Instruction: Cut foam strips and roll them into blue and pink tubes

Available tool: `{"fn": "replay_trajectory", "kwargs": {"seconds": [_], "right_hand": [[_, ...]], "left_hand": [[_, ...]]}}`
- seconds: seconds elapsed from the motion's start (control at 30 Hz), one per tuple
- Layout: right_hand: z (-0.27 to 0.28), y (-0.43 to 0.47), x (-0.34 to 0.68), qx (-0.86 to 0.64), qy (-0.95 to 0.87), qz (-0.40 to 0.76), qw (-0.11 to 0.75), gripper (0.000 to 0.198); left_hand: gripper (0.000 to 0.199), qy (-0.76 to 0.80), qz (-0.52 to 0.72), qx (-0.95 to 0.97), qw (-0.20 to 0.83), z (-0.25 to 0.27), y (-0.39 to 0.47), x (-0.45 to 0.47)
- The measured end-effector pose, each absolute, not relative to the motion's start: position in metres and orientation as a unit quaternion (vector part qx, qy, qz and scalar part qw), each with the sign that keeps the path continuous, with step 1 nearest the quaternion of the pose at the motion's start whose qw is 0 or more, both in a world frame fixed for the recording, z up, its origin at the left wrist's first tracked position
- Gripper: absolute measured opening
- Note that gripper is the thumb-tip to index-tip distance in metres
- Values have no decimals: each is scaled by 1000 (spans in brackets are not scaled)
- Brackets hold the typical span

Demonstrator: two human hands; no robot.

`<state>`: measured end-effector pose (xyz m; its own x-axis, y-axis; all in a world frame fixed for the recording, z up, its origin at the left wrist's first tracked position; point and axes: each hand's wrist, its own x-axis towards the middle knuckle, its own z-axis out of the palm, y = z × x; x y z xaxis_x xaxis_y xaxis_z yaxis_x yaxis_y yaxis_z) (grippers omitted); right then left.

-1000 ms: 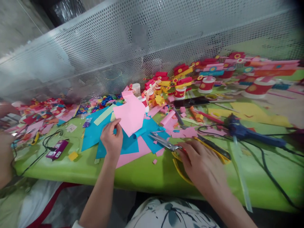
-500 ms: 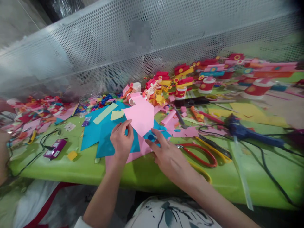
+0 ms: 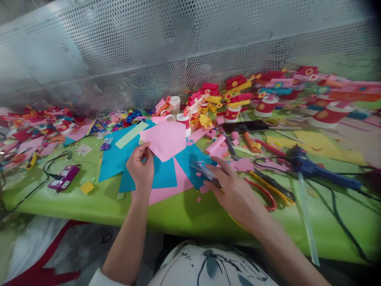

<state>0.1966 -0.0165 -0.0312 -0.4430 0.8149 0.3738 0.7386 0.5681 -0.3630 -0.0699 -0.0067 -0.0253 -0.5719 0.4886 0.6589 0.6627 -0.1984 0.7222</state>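
A pink sheet of paper (image 3: 166, 139) with angled edges is pinched at its lower left corner between the thumb and finger of my left hand (image 3: 141, 167). It is held above overlapping blue sheets (image 3: 163, 174) on the table. My right hand (image 3: 235, 188) is closed around the metal blades of a pair of scissors (image 3: 205, 171), which are smeared by motion. The scissors' red handle loop shows to the right of the hand, partly hidden by it. Small pink scraps (image 3: 199, 199) lie below the blades.
A blue glue gun (image 3: 321, 169) with a cord and a black-and-yellow tool (image 3: 274, 188) lie at the right. Decorated paper cups (image 3: 266, 106) line the back by the perforated metal panel (image 3: 133, 51). A purple box (image 3: 64, 178) with a cable lies left on the green table.
My left hand has drawn the pink paper a little left. My right hand has left the paper, moved right and closed on the scissors.
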Motion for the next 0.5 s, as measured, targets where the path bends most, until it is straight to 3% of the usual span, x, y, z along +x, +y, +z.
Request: {"fn": "replay_trajectory", "kwargs": {"seconds": [0.27,0.5], "right_hand": [[-37,-9,216,-490,-817,65,296,35],[-18,-17,195,-425,-773,299,365,67]], "left_hand": [[20,-624,-614,-481,44,-28,-11,-60],[19,-599,-519,-591,147,-26,-16,-42]]}}
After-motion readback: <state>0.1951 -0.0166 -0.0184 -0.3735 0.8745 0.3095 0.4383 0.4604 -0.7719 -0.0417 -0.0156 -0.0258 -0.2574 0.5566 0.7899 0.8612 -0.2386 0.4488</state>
